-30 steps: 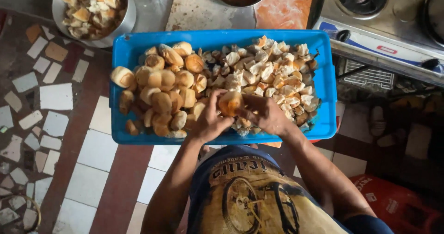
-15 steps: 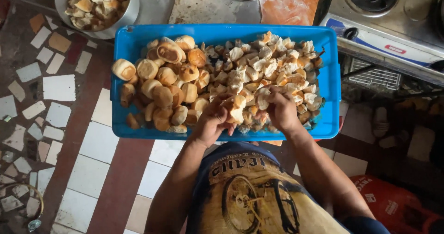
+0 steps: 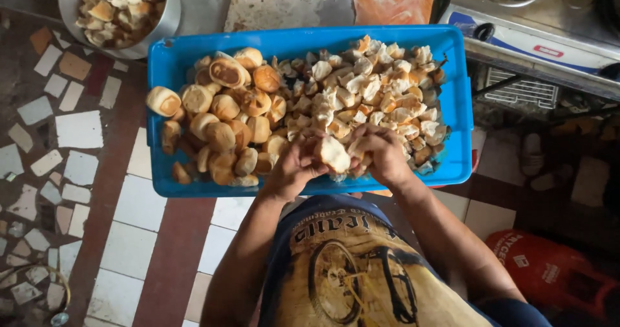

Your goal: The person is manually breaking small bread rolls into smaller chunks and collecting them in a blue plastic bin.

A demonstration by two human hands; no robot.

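Both hands, left and right, fingers clenched on one bun, at near edge of blue tray.

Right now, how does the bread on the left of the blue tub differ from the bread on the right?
The left buns are whole, round and brown-crusted; the right pieces are torn, ragged chunks showing pale crumb. The buns are larger, the pieces smaller. The buns lie away from the hands, while the left hand and right hand grip a torn bun at the pieces' near edge. Both heaps share the same blue tub.
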